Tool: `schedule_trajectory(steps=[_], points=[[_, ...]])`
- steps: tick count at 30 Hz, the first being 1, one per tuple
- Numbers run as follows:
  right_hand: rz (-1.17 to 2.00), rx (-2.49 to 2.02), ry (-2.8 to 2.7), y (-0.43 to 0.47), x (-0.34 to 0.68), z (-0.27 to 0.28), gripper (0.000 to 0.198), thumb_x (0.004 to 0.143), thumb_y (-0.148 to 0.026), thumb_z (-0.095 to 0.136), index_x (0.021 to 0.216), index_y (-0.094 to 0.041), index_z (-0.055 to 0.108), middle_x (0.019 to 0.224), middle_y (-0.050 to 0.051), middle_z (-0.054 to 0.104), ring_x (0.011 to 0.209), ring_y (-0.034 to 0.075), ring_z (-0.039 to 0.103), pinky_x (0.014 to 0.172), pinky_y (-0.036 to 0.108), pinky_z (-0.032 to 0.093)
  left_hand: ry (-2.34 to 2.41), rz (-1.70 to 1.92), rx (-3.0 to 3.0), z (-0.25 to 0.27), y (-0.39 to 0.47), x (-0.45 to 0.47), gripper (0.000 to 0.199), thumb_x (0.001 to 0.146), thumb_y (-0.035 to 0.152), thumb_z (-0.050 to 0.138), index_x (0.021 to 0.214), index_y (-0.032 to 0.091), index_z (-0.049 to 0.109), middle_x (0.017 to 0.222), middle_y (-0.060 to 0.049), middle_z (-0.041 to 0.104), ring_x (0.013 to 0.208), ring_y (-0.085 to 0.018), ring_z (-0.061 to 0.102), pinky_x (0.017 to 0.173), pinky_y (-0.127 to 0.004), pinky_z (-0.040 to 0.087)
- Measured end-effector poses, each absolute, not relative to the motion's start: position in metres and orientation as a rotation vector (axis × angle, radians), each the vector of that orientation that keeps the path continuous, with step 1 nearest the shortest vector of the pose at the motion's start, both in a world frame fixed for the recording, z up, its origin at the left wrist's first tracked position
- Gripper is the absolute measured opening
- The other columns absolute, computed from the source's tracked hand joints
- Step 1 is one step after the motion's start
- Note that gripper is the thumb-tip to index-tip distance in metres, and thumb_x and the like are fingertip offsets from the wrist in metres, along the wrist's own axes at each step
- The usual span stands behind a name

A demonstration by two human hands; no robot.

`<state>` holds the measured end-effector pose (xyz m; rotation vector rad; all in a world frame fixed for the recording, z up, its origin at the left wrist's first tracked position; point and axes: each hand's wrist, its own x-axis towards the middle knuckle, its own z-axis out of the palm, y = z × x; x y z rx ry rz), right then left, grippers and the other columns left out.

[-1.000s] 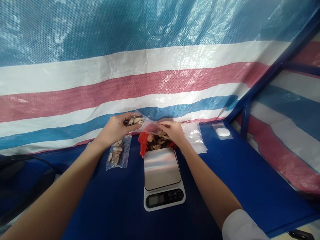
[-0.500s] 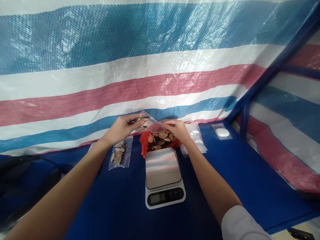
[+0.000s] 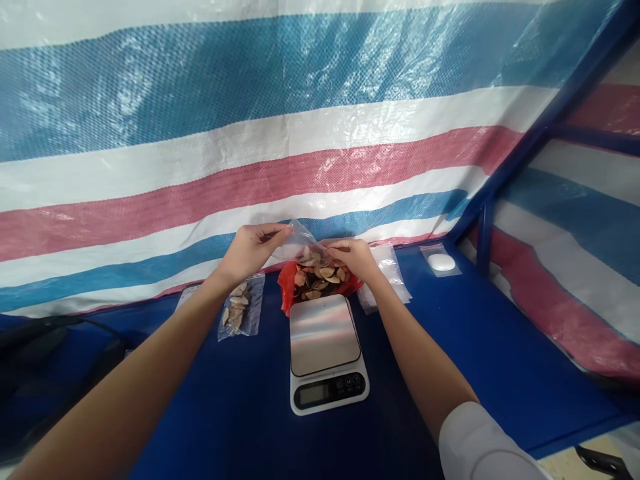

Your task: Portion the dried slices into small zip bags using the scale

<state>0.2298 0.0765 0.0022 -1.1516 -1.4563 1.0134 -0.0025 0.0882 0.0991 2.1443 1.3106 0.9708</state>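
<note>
Between my two hands hangs a clear plastic bag [image 3: 305,243] with some dried slices inside. My left hand [image 3: 255,248] pinches the bag's upper left edge. At its other side, my right hand [image 3: 353,255] grips the bag between thumb and fingers. Right below lies a red plastic bag [image 3: 287,287], open at the top and full of brown dried slices [image 3: 320,279]. A white kitchen scale [image 3: 327,340] with a bare metal plate stands in front of the red bag; I cannot read its display.
A filled clear bag of slices [image 3: 239,310] lies left of the scale. Empty clear bags [image 3: 393,273] are stacked to the right, and a white oval object [image 3: 442,262] rests on a small bag farther right. Striped sheeting [image 3: 250,173] walls the blue table [image 3: 475,353]. A dark strap [image 3: 65,333] lies left.
My left hand has shifted from the slices in the bag to its upper edge. The slices have slid to the bag's lower right, near my right hand.
</note>
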Motion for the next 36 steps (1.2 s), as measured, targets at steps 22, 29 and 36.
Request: schedule_trajectory(steps=[22,29,36], points=[[1.025,-1.239,-1.468,0.076,0.237,0.001,0.017,0.08,-0.024,0.067,0.085,-0.02,0.082,0.083,0.002,0.079,0.077,0.02,0.073,0.066,0.026,0.058,1.388,1.083,1.97,0.081,0.084,-0.002,0.049,0.074,0.065,0.071,0.089,0.019,0.078,0.087,-0.007,0.078,0.083,-0.024,0.069,0.077,-0.034,0.055],[1.136,-1.167,-1.465,0.072,0.227,0.006,0.017,0.081,-0.03,0.069,0.088,-0.021,0.082,0.085,0.002,0.079,0.081,0.021,0.072,0.073,0.03,0.058,1.42,1.189,1.961,0.085,0.085,-0.007,0.039,0.077,0.058,0.071,0.09,0.022,0.078,0.091,-0.005,0.078,0.087,-0.024,0.07,0.082,-0.033,0.055],[1.116,-1.241,-1.422,0.07,0.225,0.006,0.013,0.079,-0.026,0.07,0.081,-0.02,0.081,0.08,0.003,0.078,0.079,0.021,0.072,0.069,0.029,0.058,1.427,1.097,1.96,0.08,0.082,-0.015,0.047,0.074,0.063,0.07,0.091,0.02,0.078,0.088,-0.007,0.078,0.085,-0.024,0.07,0.08,-0.033,0.056]])
